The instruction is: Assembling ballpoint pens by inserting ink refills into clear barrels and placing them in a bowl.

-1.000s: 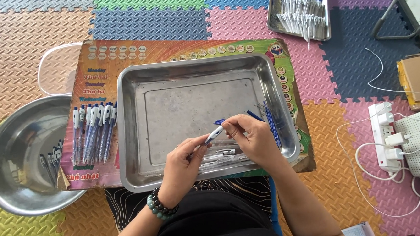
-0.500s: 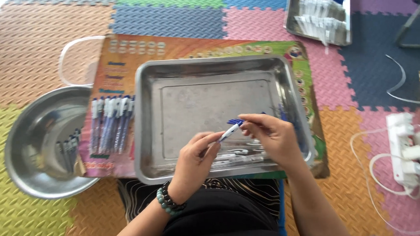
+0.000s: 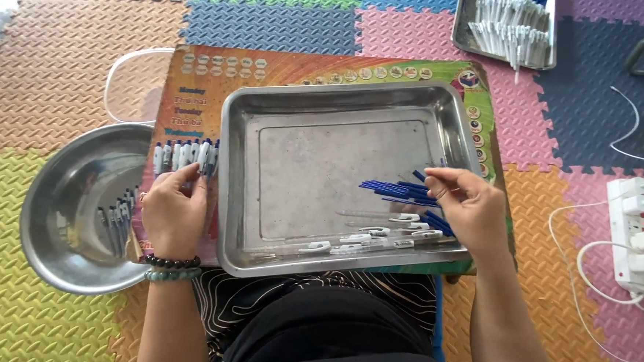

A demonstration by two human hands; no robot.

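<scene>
My left hand (image 3: 173, 214) rests on the colourful board left of the steel tray (image 3: 332, 92). Its fingertips hold a white-and-blue pen (image 3: 205, 156) at the right end of a row of like pens (image 3: 177, 155). My right hand (image 3: 464, 204) is inside the tray on the right. Its thumb and forefinger touch a pile of thin blue refills (image 3: 399, 190); whether they grip one is unclear. Clear pen barrels with white clips (image 3: 369, 239) lie along the tray's near wall.
A round steel bowl (image 3: 57, 180) with several pens stands at the left. A second tray (image 3: 468, 19) of white and blue pen parts sits at the far right. A white power strip (image 3: 632, 234) with cables lies right of me. Foam floor mats surround everything.
Both hands were together over the tray on one pen. My left hand has carried the pen left to the row, and my right hand has dropped onto the blue refills.
</scene>
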